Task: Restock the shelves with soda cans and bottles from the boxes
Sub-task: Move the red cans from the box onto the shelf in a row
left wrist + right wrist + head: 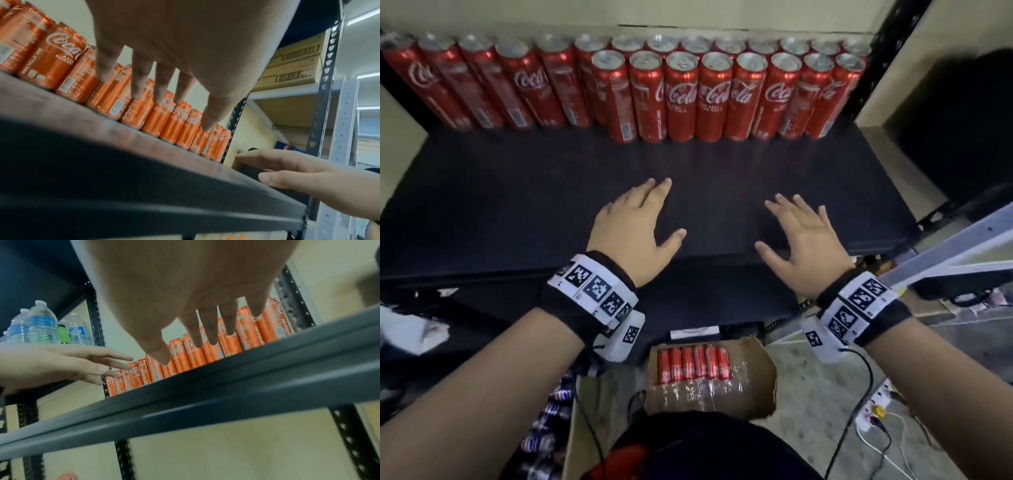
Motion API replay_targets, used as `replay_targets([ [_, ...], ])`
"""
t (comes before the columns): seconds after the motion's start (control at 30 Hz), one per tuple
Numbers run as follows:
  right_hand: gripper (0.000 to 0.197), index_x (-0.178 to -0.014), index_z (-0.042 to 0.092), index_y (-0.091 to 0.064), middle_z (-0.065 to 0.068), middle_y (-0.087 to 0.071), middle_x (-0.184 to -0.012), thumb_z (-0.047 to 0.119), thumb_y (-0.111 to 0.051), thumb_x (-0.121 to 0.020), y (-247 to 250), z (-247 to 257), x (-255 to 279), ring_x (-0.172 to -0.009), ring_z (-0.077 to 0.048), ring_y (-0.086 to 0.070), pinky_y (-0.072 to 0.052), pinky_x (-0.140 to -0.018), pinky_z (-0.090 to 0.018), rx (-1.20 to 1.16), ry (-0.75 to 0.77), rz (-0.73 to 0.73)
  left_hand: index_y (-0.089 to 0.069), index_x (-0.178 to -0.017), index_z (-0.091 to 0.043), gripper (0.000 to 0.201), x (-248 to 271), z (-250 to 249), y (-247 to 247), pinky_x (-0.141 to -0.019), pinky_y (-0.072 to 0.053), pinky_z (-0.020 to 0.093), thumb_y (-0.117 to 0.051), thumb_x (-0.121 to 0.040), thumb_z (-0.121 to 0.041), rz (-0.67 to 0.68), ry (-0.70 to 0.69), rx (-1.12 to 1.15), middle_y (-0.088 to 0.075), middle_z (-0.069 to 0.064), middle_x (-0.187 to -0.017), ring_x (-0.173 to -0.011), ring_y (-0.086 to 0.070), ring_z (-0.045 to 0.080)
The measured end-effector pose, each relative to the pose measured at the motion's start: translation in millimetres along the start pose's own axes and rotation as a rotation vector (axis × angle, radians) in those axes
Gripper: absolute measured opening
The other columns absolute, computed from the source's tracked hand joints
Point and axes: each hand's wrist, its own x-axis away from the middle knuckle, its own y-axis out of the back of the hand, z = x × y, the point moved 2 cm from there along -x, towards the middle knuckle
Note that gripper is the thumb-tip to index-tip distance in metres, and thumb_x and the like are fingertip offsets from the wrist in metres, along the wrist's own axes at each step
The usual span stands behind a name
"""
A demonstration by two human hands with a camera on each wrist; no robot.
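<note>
Tall red cola cans [681,96] stand in two rows along the back of the dark shelf [517,192]; the front row covers only the right half. My left hand [635,219] hovers over the shelf's front middle, fingers straight, holding nothing. My right hand [798,236] hovers beside it to the right, fingers spread and empty. The wrist views show each palm above the shelf edge with the cans [168,120] [185,350] behind the fingers. On the floor below, an open cardboard box [750,383] holds several more red cans [693,363].
Black perforated shelf posts [887,51] frame the shelf at the right. Water bottles [43,326] stand on the neighbouring rack to the left. Cardboard cartons [296,63] sit on a white rack to the right. Cables and a power strip [873,414] lie on the floor at the right.
</note>
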Motion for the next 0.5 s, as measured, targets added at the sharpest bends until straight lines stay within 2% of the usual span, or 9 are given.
replay_targets([
  [0.1, 0.071, -0.158, 0.025, -0.023, 0.004, -0.019, -0.167, 0.056, -0.044, -0.098, -10.7, -28.0, 30.7, -0.155, -0.021, -0.008, -0.004, -0.125, -0.05, -0.016, 0.008, 0.037, -0.024, -0.159, -0.025, 0.077, 26.2, -30.8, -26.7, -0.118, -0.03, 0.052, -0.053, -0.094, -0.055, 0.055, 0.022, 0.019, -0.028, 0.004, -0.164, -0.15, -0.028, 0.025],
  [0.2, 0.072, -0.159, 0.024, -0.022, 0.004, -0.014, -0.168, 0.053, -0.046, -0.098, -22.9, -52.7, 64.6, -0.156, -0.02, -0.004, -0.006, -0.125, -0.052, -0.036, 0.064, 0.028, -0.023, -0.159, -0.025, 0.077, 60.4, -57.8, -57.2, -0.123, -0.017, 0.053, -0.052, -0.094, -0.054, 0.099, 0.02, -0.049, -0.019, 0.004, -0.167, -0.154, -0.016, 0.027],
  [0.3, 0.072, -0.159, 0.024, -0.022, 0.004, -0.011, -0.168, 0.048, -0.05, -0.097, -38.3, -74.0, 94.6, -0.156, -0.02, -0.002, -0.004, -0.125, -0.048, -0.102, 0.101, 0.017, -0.021, -0.16, -0.026, 0.079, 96.5, -76.4, -82.3, -0.124, -0.011, 0.053, -0.054, -0.093, -0.052, 0.123, 0.029, -0.085, -0.009, 0.003, -0.169, -0.155, -0.007, 0.028],
  [0.4, 0.075, -0.16, 0.024, -0.02, 0.001, -0.017, -0.167, 0.053, -0.045, -0.096, -72.6, -98.6, 130.5, -0.155, -0.024, -0.008, -0.011, -0.125, -0.047, -0.157, 0.046, 0.154, -0.019, -0.16, -0.03, 0.079, 132.2, -85.4, -112.1, -0.124, -0.009, 0.051, -0.055, -0.093, -0.05, 0.254, 0.11, -0.061, -0.011, 0.0, -0.168, -0.155, -0.009, 0.025],
  [0.47, 0.078, -0.158, 0.023, -0.026, -0.003, -0.023, -0.165, 0.061, -0.034, -0.091, -100.1, -114.5, 155.6, -0.152, -0.028, -0.018, -0.021, -0.123, -0.049, -0.16, -0.009, 0.296, -0.018, -0.16, -0.031, 0.078, 153.6, -83.9, -136.0, -0.125, -0.011, 0.049, -0.055, -0.094, -0.05, 0.382, 0.181, -0.034, -0.011, -0.001, -0.168, -0.155, -0.011, 0.025],
  [0.5, 0.078, -0.157, 0.022, -0.029, -0.005, -0.026, -0.164, 0.062, -0.034, -0.09, -114.7, -122.8, 168.0, -0.15, -0.029, -0.024, -0.026, -0.121, -0.048, -0.154, -0.04, 0.366, -0.018, -0.16, -0.031, 0.077, 162.8, -81.1, -148.4, -0.125, -0.014, 0.049, -0.055, -0.095, -0.051, 0.449, 0.206, -0.033, -0.011, -0.001, -0.168, -0.154, -0.014, 0.026],
])
